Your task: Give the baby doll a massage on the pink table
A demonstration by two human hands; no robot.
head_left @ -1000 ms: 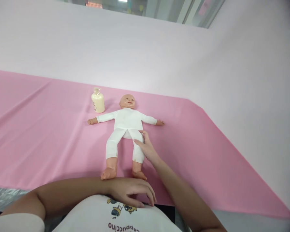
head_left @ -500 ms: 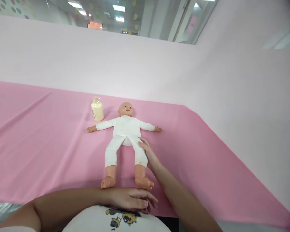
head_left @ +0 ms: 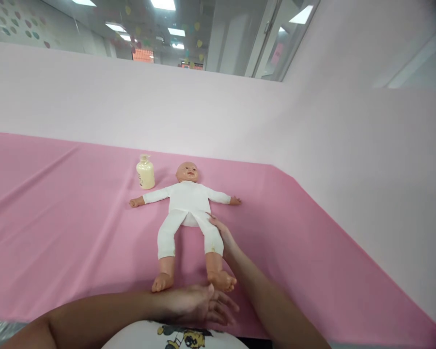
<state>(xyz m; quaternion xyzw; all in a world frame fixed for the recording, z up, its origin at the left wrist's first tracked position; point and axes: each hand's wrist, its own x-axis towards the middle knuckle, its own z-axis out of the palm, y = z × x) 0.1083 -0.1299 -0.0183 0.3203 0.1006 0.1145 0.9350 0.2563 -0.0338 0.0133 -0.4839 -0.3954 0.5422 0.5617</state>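
the doll [head_left: 189,198] lies face-up on the pink table [head_left: 294,252]; from here i'd steady its thigh [head_left: 202,225] lightly with the right hand [head_left: 225,233] — can't tell if its fingers grip — left hand [head_left: 201,305] unclenched near the feet [head_left: 221,280].

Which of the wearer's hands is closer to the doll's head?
Right. The right hand is at the thigh, on the wearer's side of the doll's head; the left hand is farther off, by the feet.

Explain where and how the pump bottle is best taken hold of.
Probably around the body of the pump bottle, from the left: it stands upright with its narrow pump on top, while the doll lies to its right, one arm stretched in front.
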